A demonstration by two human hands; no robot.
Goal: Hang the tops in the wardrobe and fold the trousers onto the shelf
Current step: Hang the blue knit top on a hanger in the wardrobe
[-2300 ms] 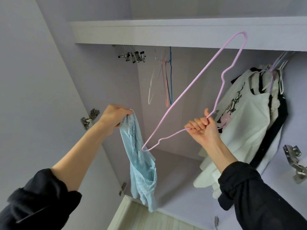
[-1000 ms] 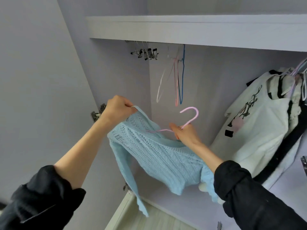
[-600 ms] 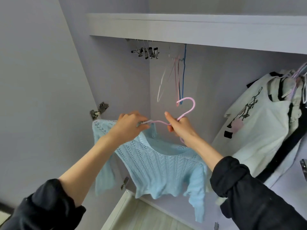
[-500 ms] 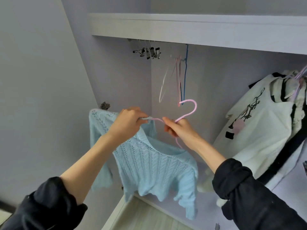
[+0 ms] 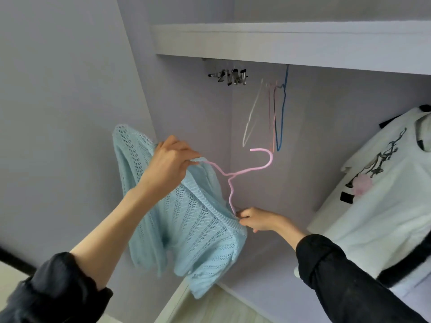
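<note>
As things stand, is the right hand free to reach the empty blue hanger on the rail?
Probably not yet. The right hand is low, pinching the blue knit top at the pink hanger. The blue hanger hangs above with open space below it, so only the grip stands in the way.

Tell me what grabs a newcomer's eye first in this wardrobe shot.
The pale blue knit top at centre, half threaded onto a pink hanger. The left hand grips its upper shoulder, and the right hand pinches its lower edge. At right hangs a white printed top; empty hangers dangle under the shelf.
</note>
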